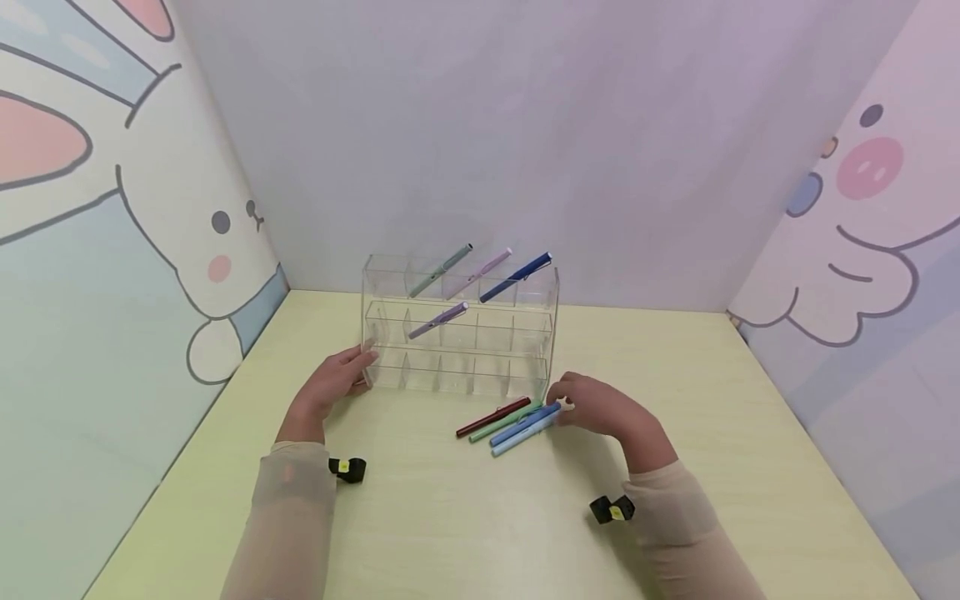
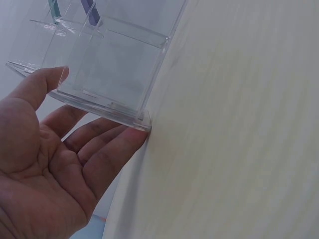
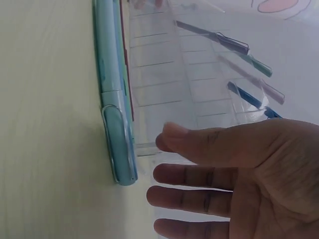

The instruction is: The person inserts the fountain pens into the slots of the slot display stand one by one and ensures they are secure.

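A clear three-tier pen stand [image 1: 457,379] stands upright on the table. My left hand [image 1: 339,377] holds its left side, thumb [image 2: 52,82] over the edge and fingertips at the lower corner. In the top tier lean a grey-green pen [image 1: 442,269], a pale pink pen [image 1: 480,273] and a dark blue pen [image 1: 517,277]. The middle tier has a purple pen [image 1: 438,320]. Before the stand's right end lie a dark red pen [image 1: 492,418], a green pen [image 1: 504,422], a blue pen [image 1: 522,425] and a light blue pen [image 1: 525,432]. Beside their capped ends, my right hand [image 1: 600,406] has extended fingers and empty space between thumb and fingers.
The pale wooden table [image 1: 450,517] meets a plain back wall [image 1: 487,150]. Side panels carry a cartoon rabbit [image 1: 180,225] on the left and a pink-cheeked cartoon figure [image 1: 840,242] on the right. A black wrist camera [image 1: 347,469] sits on the left sleeve, another camera [image 1: 611,509] on the right.
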The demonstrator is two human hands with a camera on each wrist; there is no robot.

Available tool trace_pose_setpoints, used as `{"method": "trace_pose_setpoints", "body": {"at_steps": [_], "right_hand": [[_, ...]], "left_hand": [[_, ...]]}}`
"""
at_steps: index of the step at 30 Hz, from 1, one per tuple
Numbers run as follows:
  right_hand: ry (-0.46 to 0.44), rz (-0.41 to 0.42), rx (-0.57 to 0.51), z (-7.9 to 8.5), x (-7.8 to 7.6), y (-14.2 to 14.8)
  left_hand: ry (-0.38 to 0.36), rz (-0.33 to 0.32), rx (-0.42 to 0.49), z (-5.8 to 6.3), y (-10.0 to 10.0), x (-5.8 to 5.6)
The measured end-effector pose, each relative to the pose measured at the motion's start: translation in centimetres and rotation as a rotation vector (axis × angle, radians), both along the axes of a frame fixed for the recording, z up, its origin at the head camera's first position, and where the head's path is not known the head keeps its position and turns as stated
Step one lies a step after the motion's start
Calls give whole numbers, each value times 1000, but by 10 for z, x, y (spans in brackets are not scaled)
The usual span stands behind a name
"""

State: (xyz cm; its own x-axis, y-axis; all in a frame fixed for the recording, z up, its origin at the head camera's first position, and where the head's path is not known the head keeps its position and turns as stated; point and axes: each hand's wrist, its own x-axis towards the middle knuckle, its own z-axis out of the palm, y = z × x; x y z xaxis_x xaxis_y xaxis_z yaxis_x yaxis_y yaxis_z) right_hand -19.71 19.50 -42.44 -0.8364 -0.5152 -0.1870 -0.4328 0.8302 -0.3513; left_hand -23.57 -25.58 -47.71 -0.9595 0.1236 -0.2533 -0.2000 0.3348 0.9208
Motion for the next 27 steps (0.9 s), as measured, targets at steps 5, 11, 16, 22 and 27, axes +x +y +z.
{"method": "trace_pose_setpoints", "body": {"at_steps": [5,11,16,22,27], "right_hand": [[-10,1,56,-10,-2,-2],[-6,-6,87,-15,-1,-4],[14,10,90,-17,0,-4],[15,5,85,-19,-2,-1],[1,2,71,-15,-1,3]], "left_hand": [[3,2,-7,1,0,0],[6,0,-9,1,0,1],[9,0,-6,1,1,1],[9,-12,12,0,0,1],[13,-17,15,0,0,2]]}}
